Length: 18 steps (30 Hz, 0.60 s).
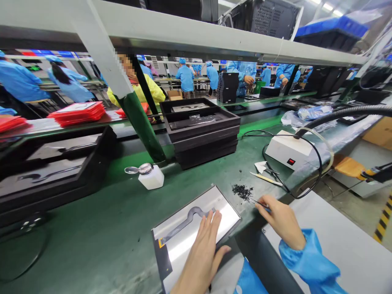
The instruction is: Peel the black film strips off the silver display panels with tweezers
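My left hand [202, 249] lies with fingers stretched out over a flat display panel [226, 206] with a silvery back. Its fingertips are at one end of a curved grey flex cable [183, 222] that runs across the panel to an orange-edged end. To the right, my right hand [281, 218] is closed on tweezers [260, 203]. Their tips point at a small heap of black scraps [241, 191] on the green bench mat [101, 245], just beyond the panel's right corner.
A white pump bottle [151, 178] with its metal lid flipped up stands behind the panel. Stacked black trays [205, 139] rise at the back; more trays [55, 171] sit left. A yellow-handled blade-like tool [266, 179], a white box [289, 149] and a thick hose [346, 112] are right.
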{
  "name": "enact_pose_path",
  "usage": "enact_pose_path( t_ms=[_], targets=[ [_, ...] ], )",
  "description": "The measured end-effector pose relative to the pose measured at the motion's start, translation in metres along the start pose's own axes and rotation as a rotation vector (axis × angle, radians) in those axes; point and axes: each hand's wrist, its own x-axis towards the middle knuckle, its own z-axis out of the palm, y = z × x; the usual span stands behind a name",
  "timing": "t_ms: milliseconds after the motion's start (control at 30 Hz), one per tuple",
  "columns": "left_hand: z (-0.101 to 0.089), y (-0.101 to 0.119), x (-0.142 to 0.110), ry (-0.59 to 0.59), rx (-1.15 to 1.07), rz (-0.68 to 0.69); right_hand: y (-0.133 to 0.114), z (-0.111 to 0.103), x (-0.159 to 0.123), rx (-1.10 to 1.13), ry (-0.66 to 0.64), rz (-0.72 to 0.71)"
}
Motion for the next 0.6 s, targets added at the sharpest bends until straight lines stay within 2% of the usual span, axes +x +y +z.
enact_pose_path(
  t_ms=[100, 167, 233, 300, 400, 600],
  targets=[
    [-0.017, 0.002, 0.012, 0.028, 0.045, 0.149, 0.003, 0.0, 0.005, -0.111, 0.004, -0.068],
    [-0.03, 0.006, 0.025, 0.069, 0.076, 0.201, 0.003, 0.0, 0.005, -0.174, 0.002, -0.125],
    [-0.04, 0.012, 0.042, 0.088, 0.07, 0.213, 0.001, 0.0, 0.004, -0.213, 0.008, -0.166],
    [-0.046, 0.018, 0.06, 0.029, -0.01, 0.157, -0.001, 0.001, 0.002, -0.209, 0.019, -0.179],
    [-0.043, 0.025, 0.086, -0.033, -0.154, 0.004, -0.005, 0.003, 0.0, -0.18, 0.039, -0.202],
    [-0.02, 0.026, 0.133, -0.107, -0.239, -0.105, -0.009, 0.006, -0.001, -0.137, 0.03, -0.259]
  ],
)
